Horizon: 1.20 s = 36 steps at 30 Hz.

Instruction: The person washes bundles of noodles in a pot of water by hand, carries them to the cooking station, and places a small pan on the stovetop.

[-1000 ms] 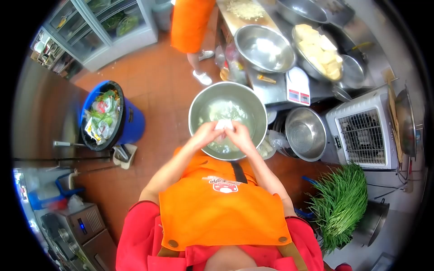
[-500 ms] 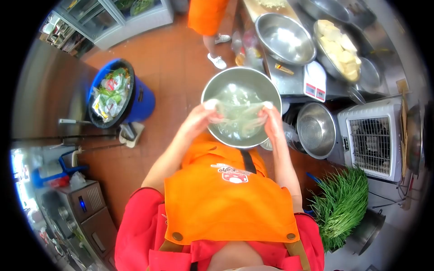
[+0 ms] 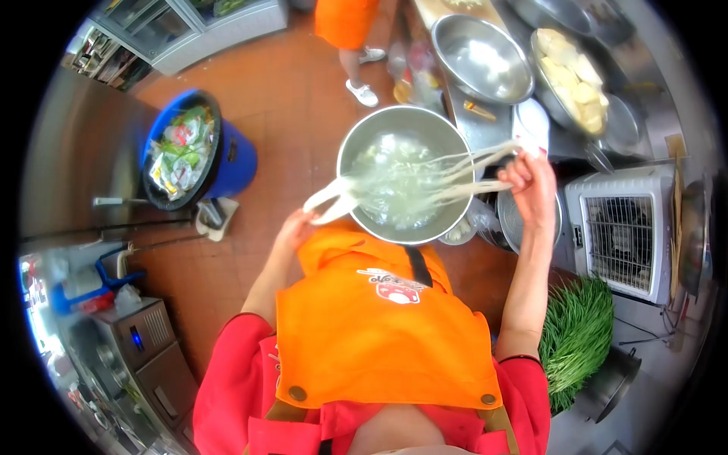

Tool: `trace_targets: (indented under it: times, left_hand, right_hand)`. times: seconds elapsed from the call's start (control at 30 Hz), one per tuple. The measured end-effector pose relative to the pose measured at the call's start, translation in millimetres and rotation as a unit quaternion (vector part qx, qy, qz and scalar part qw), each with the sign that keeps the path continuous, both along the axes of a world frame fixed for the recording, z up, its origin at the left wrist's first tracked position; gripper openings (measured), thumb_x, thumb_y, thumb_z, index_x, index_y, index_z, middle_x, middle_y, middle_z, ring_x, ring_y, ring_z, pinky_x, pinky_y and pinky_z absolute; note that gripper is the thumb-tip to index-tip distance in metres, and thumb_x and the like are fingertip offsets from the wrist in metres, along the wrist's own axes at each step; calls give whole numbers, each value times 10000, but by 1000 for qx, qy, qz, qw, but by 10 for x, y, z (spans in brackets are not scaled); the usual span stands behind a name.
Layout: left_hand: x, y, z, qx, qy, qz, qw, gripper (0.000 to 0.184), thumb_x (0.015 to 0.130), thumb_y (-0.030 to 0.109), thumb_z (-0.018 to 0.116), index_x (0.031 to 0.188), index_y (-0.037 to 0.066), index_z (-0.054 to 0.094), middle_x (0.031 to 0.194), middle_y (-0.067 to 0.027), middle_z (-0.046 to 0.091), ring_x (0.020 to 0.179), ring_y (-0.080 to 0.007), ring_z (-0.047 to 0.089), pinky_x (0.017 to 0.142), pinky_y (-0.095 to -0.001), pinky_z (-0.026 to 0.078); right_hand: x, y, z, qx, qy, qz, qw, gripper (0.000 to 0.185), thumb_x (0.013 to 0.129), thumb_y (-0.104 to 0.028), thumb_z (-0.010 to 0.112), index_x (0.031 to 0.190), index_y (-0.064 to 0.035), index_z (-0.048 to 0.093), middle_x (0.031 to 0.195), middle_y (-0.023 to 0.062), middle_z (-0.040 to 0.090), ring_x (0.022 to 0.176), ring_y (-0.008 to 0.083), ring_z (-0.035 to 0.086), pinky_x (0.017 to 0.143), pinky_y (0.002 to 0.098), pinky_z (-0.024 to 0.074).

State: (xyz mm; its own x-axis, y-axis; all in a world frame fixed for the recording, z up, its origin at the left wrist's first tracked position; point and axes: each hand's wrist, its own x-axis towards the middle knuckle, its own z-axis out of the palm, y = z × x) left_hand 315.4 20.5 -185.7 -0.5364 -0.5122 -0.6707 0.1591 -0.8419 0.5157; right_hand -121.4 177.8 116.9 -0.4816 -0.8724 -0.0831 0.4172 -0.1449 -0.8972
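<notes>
A length of pale noodle dough [image 3: 331,201] is stretched between my hands, across a large round metal pot [image 3: 346,144] of bubbling water. My left hand [image 3: 294,230] pinches one end, left of the pot's rim, where the dough makes two thick bands. Beyond the right rim, my right hand [image 3: 531,188] grips the other end, with several thinner strands running from it. The middle of the strands is blurred, low over the pot; I cannot tell whether it touches the water.
A full waste bin [image 3: 235,163] stands on the left. To the right are a steel bowl [image 3: 485,64], a bowl of pale chunks [image 3: 580,83], a white scale [image 3: 531,125], a grilled white appliance [image 3: 622,235] and green chives [image 3: 576,337]. Ahead stands another person [image 3: 346,26].
My hands have moved apart, left and right, from above the pot to outside its rim. The dough between them has lengthened into strands.
</notes>
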Motion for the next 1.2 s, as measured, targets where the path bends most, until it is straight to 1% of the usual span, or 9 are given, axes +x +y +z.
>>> trace_targets:
  times: [0.2, 0.3, 0.37, 0.47, 0.6, 0.77, 0.9, 1.13, 1.2]
  left_hand:
    - [-104, -276, -243, -23, -180, -76, 980, 339, 879, 119, 589, 1207, 108, 504, 1092, -90, 609, 1099, -239, 558, 956, -399, 414]
    - [-488, -251, 731, -168, -346, -150, 911, 564, 856, 143, 604, 1366, 94, 369, 1335, -157, 461, 1280, -310, 401, 1038, -416, 343]
    - [-428, -515, 338, -417, -315, -210, 826, 737, 809, 131, 622, 1442, 90, 248, 1472, -157, 291, 1376, -332, 240, 1098, -400, 267]
    - [-1046, -507, 1649, -557, -139, -222, 788, 798, 752, 176, 685, 1420, 51, 267, 1438, -190, 309, 1346, -313, 298, 1104, -392, 273]
    - [-2068, -208, 3043, -748, 76, -254, 609, 814, 739, 147, 704, 1421, 62, 267, 1402, -202, 372, 1287, -337, 385, 1065, -384, 328]
    - [-2836, -242, 3009, -621, 128, -398, 663, 589, 785, 112, 660, 1325, 60, 433, 1173, -142, 570, 1106, -264, 539, 927, -340, 422]
    - [-2888, -427, 3182, -794, 66, -355, 489, 385, 845, 157, 634, 1205, 55, 544, 1090, -134, 577, 1090, -265, 525, 916, -357, 429]
    - [-2713, -336, 3504, -708, -51, -304, 635, 384, 907, 364, 593, 1084, 25, 556, 987, -118, 595, 917, -186, 605, 756, -291, 498]
    - [-2603, -306, 3466, -483, 121, -361, 788, 465, 933, 457, 487, 1056, 12, 549, 927, -102, 609, 847, -197, 626, 721, -301, 513]
  right_hand:
    - [175, -157, 800, -32, 42, 69, 996, 111, 929, -117, 494, 981, -27, 534, 629, -67, 336, 524, 41, 320, 579, 245, 372]
    - [183, -268, 739, 59, 83, 100, 990, 126, 929, -135, 519, 1002, -35, 544, 637, -71, 357, 525, 39, 327, 575, 246, 379]
    - [189, -308, 543, 126, 146, 121, 974, 182, 920, -196, 561, 1023, -46, 566, 670, -61, 445, 560, 34, 394, 572, 224, 402]
    - [344, -354, 419, 187, 232, 160, 941, 243, 903, -229, 573, 1042, -30, 567, 736, -42, 520, 599, 33, 439, 559, 203, 399]
    - [410, -416, 295, 216, 295, 223, 904, 289, 884, -240, 572, 1076, -25, 571, 789, -30, 553, 623, 35, 465, 549, 197, 395]
    - [319, -344, 406, 196, 303, 193, 913, 305, 876, -239, 571, 1102, -34, 575, 794, -22, 556, 619, 41, 480, 544, 201, 405]
    - [252, -223, 620, 93, 156, 168, 969, 281, 890, -220, 585, 1090, -22, 580, 728, -48, 508, 577, 26, 440, 533, 200, 396]
    - [146, -230, 910, -2, 137, 181, 974, 282, 911, -226, 579, 1074, 4, 594, 704, -66, 455, 568, 26, 381, 549, 217, 383]
    - [196, -239, 963, 16, 164, 151, 975, 291, 906, -235, 588, 1077, 1, 598, 743, -56, 492, 594, 30, 417, 566, 212, 398]
